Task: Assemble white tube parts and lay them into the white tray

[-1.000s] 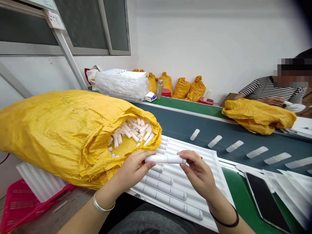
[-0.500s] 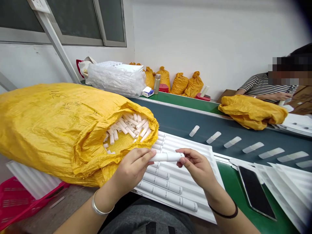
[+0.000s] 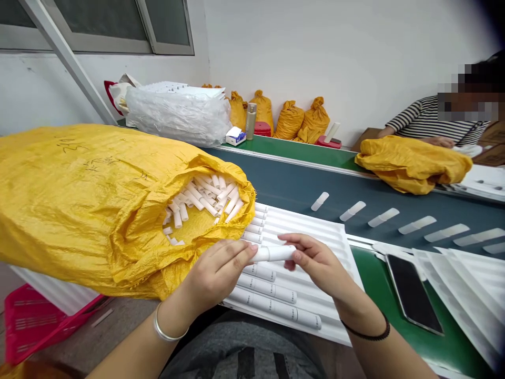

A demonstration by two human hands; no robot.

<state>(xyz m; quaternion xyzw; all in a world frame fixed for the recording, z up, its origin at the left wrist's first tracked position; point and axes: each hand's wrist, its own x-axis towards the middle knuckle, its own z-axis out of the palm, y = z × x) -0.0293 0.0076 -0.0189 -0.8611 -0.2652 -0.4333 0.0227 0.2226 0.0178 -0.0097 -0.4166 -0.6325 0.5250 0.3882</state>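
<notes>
Presumably for steadiness, the left hand (image 3: 219, 268) is pinching a tube (image 3: 273, 253) beyond the tray's (image 3: 315, 223) near edge; the right hand's (image 3: 315, 258) grip is unclear.

Tube (image 3: 278, 253) partly behind left hand (image 3: 216, 269)

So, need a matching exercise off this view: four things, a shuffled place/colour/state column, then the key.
Things
1. Tube
2. Phone
3. Large sack
4. Basket

Descriptions
A. Pinkish-red, low at the far left
B. White, left hand gripping one end, right hand at the other
C. Dark screen, lying on the green surface
D. Yellow, mouth open, short white pieces showing inside

Pairs: 1-B, 2-C, 3-D, 4-A
</notes>
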